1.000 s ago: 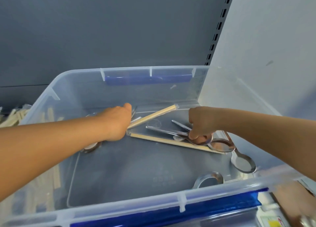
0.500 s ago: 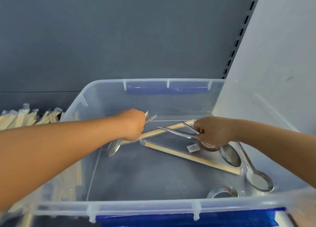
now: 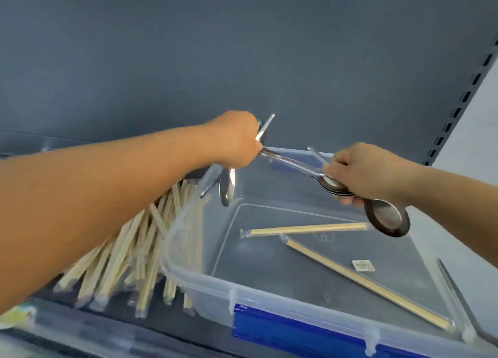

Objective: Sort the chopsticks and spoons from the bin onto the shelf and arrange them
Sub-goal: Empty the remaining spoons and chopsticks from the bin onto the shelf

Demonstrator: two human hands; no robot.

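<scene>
Clear bin at 5 o'clock w/ two wrapped chopsticks inside. Steel spoons, stiff & slick, are being gripped by curled left hand & right hand; best held mid-handle.

We note silver spoons, pale tan chopsticks inside the clear bin, its blue latch in front, dark grey shelf.
</scene>
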